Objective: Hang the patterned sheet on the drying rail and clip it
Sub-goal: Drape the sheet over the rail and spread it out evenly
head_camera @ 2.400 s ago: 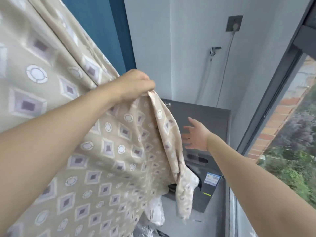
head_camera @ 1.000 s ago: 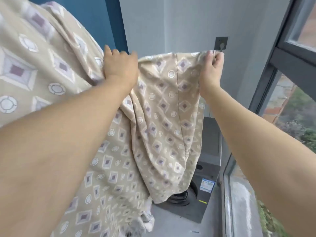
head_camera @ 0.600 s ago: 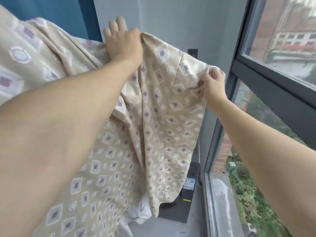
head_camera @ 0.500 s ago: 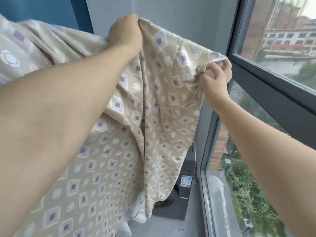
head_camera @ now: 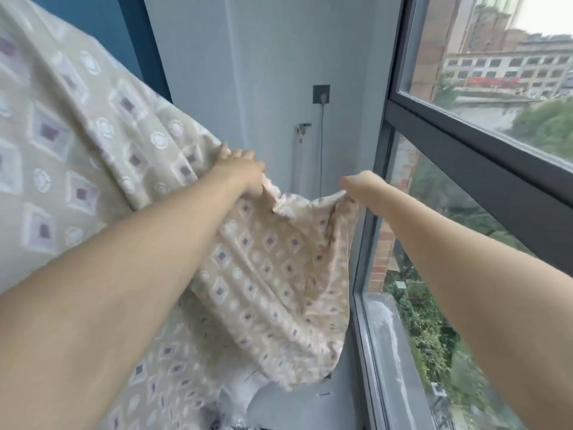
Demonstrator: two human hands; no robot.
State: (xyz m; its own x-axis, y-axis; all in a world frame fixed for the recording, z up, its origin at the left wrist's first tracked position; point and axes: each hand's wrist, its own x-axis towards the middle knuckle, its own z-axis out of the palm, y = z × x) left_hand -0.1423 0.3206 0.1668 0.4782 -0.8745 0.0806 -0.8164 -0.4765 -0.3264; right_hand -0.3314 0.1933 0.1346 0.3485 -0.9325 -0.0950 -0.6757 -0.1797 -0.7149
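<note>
The patterned sheet [head_camera: 266,274] is beige with purple squares and white rings. It drapes down from the upper left and billows out between my arms. My left hand [head_camera: 238,170] grips its top edge at mid-frame. My right hand [head_camera: 359,184] pinches the far corner near the window, and the fabric sags between the two hands. The image is blurred by motion. No drying rail or clip is visible.
A grey wall ahead carries a socket plate [head_camera: 321,94] with a cable and a tap [head_camera: 303,127]. A dark window frame [head_camera: 465,144] runs along the right, with a sill [head_camera: 381,336] below. White laundry [head_camera: 238,395] lies under the sheet. A blue wall [head_camera: 102,29] is at upper left.
Both hands have dropped from high up to mid-height, still holding the sheet. The end of the sheet now sags and billows instead of being stretched up. The wall socket and tap are uncovered again.
</note>
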